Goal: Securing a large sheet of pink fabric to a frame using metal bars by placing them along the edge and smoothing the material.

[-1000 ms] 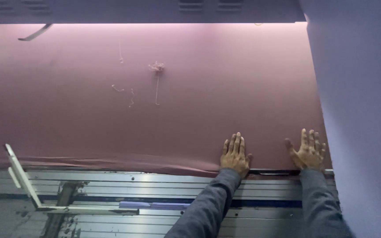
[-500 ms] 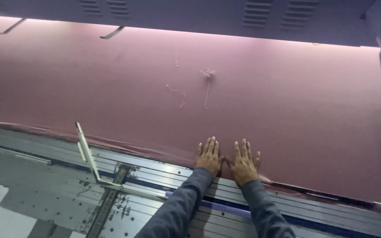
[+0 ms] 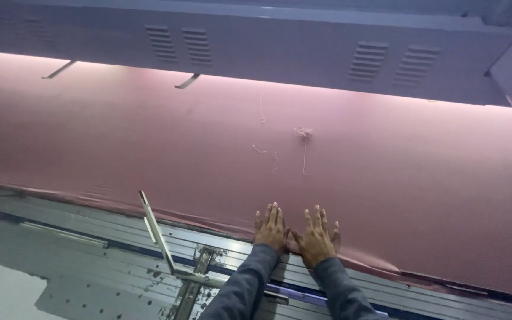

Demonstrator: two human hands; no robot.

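Note:
A wide sheet of pink fabric (image 3: 149, 154) lies flat across a long machine bed. My left hand (image 3: 271, 228) and my right hand (image 3: 317, 237) rest palm down, side by side, on the fabric's near edge, fingers spread and thumbs almost touching. Both arms wear grey-blue sleeves. A small tuft of loose thread (image 3: 303, 134) with a few stray strands lies on the fabric beyond my hands. To the right of my right hand the fabric edge (image 3: 380, 264) is puckered.
A grey machine housing (image 3: 280, 50) with vent slots overhangs the far side of the fabric. Ribbed metal rails (image 3: 90, 228) run along the near edge. A thin metal bar (image 3: 156, 231) slants up from a bracket left of my hands.
My right hand has slid left along the fabric edge until it sits next to my left hand. The view has swung left and tilted, showing more of the housing.

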